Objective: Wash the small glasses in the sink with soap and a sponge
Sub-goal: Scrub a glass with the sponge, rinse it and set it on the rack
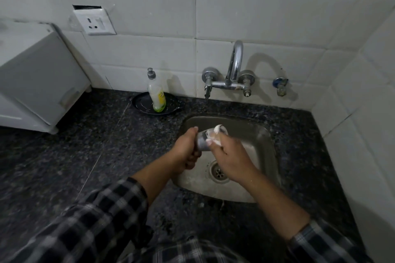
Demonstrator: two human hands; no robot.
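You are mid-scrub: your left hand [185, 149] fingers clamp the glass [202, 142] over the sink [261, 134], right hand [229, 156] fingers pinching what seems a soapy sponge [215, 133]. Next, rinse.

- small clear glass [202, 143], blurred, its base hidden inside the left hand [185, 151] closed around it
- pale soapy sponge [214, 134], mostly covered by the right hand [232, 159] pressing it to the glass; shape unclear
- white appliance [32, 74] cut off by the left edge
- plaid sleeves [85, 226] cut off at the bottom
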